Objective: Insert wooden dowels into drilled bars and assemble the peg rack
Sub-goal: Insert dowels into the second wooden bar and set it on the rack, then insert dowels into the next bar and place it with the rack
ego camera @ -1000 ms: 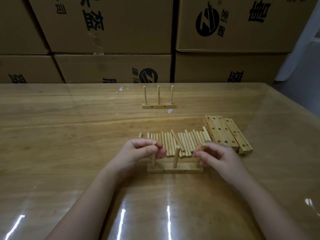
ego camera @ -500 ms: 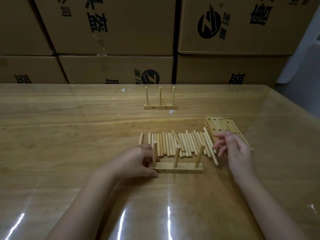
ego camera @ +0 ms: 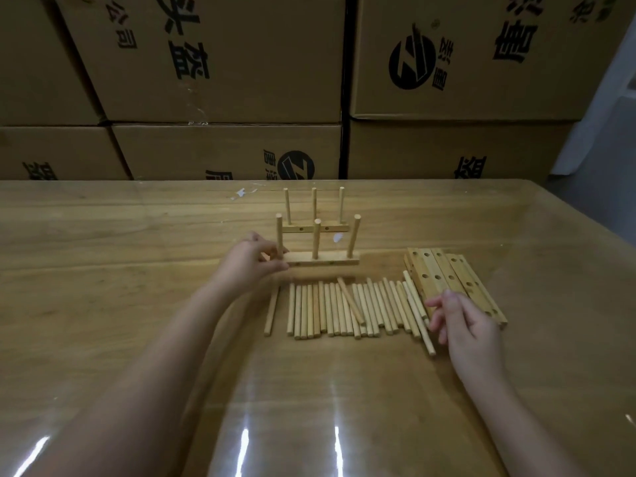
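**On a glossy table before stacked cartons, a peg rack is held by one end**

A wall of brown cartons (ego camera: 213,63), printed with black characters and round logos, is stacked behind a wide wooden table (ego camera: 103,270), whose shiny surface is streaked with light at 6 o'clock. Near the middle of the table a peg rack (ego camera: 316,250) is gripped by the left hand (ego camera: 247,263). The 9 o'clock end of its bar (ego camera: 332,260) is pinched between the thumb and curled fingers. Three dowels (ego camera: 353,237) are seated in the bar, the middle one roughly upright and the outer two leaning slightly outward. Whether the bar rests on the table or is held just above it cannot be told. Just beyond it, toward 12 o'clock, a second rack (ego camera: 315,229) with three upright pegs is seen standing apart, untouched. A white scrap (ego camera: 242,193) is seen on the table at that rack's 10 o'clock.

At 6 o'clock of the held rack, loose dowels (ego camera: 344,309) are laid side by side in a row. One is laid slantwise across the others and one is set apart at the row's 9 o'clock end. At the row's 3 o'clock side a batch of drilled bars (ego camera: 447,280) is laid flat, holes facing up. The right hand (ego camera: 464,321) is held over the 6 o'clock end of those bars, its fingers loosely curled and nothing grasped. Whether the fingertips touch the nearest dowel cannot be told.
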{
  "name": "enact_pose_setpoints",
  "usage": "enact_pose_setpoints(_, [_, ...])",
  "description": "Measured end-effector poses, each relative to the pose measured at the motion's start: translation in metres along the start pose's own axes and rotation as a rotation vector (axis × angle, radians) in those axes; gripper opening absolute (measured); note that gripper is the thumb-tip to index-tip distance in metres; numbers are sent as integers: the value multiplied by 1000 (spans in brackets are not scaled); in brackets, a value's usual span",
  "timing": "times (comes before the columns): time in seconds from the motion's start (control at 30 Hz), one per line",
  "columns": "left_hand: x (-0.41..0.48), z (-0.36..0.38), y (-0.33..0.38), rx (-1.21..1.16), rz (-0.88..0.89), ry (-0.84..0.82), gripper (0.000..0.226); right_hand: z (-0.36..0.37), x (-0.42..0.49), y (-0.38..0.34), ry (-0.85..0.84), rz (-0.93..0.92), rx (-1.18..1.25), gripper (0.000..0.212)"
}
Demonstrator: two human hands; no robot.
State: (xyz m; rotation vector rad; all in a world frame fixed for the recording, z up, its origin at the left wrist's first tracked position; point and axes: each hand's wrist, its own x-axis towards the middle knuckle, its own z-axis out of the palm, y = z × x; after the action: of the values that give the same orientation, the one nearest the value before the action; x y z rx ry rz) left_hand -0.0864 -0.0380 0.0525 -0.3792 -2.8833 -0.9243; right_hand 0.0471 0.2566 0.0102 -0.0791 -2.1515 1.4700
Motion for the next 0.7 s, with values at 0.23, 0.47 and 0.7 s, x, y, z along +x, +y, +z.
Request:
enact_pose_setpoints(0.23, [63,28,-20,4,-118,-16,32,1,4,2,-13,-17,-33,35])
enact_pose_setpoints(0.47, [82,42,-20,-91,-161,128,32,2,5,3,-13,-34,-46,29])
enact_pose_setpoints(0.7, [97,51,-24,-2,-157,188,28,1,5,4,-20,-46,-51,28])
